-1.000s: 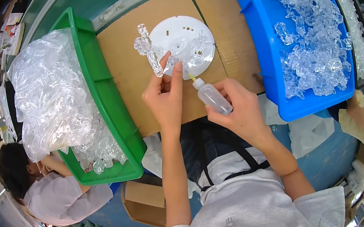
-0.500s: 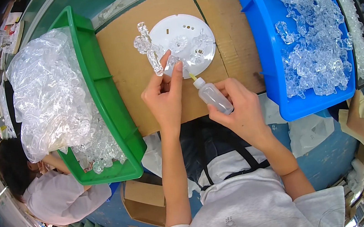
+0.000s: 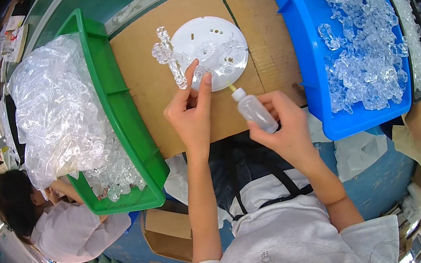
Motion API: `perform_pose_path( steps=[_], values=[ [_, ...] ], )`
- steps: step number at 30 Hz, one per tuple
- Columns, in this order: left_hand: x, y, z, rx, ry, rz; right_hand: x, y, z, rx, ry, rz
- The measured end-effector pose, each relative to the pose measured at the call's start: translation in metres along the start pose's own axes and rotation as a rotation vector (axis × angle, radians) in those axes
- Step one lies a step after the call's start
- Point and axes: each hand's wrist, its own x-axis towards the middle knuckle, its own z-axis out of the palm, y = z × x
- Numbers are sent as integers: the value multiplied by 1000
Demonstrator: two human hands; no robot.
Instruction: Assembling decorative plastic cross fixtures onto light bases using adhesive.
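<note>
Between thumb and forefinger, my left hand (image 3: 190, 114) pinches a small clear plastic piece (image 3: 200, 71) over the lower left edge of a white round disc (image 3: 189, 37). My right hand (image 3: 285, 128) grips a translucent squeeze bottle (image 3: 255, 110) with a white cap and a thin yellowish nozzle. The bottle tilts so its nozzle tip is near the disc's lower edge, apart from the pinched piece. Several clear flower-like pieces (image 3: 206, 51) lie on the disc, which also has small holes. Left of it, above my left hand, stands a longer clear cross-shaped piece (image 3: 173, 62).
Cardboard (image 3: 142, 60) covers the work surface. A green bin (image 3: 117, 98) at left holds a clear plastic bag (image 3: 56, 109) and clear pieces. At right, a blue bin (image 3: 313, 64) is heaped with clear pieces (image 3: 363, 42). Other people (image 3: 68, 224) sit at both sides.
My right hand has drawn the bottle a little to the right, taking its nozzle farther from the pinched piece. My left hand has stayed almost still.
</note>
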Motion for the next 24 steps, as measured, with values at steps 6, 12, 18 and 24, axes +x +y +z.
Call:
perform_pose_path(
  steps=[6,12,18,24],
  values=[
    [0,0,3,18,19,-19,5,13,2,204,280,-82],
    [-4,-5,7,6,39,-1,27,35,19,114,451,-268],
    [-3,-7,1,-17,16,-30,28,28,17,-168,401,-197],
    [-39,-14,-28,47,22,124,-46,-11,-23,-307,68,-180]
  ],
)
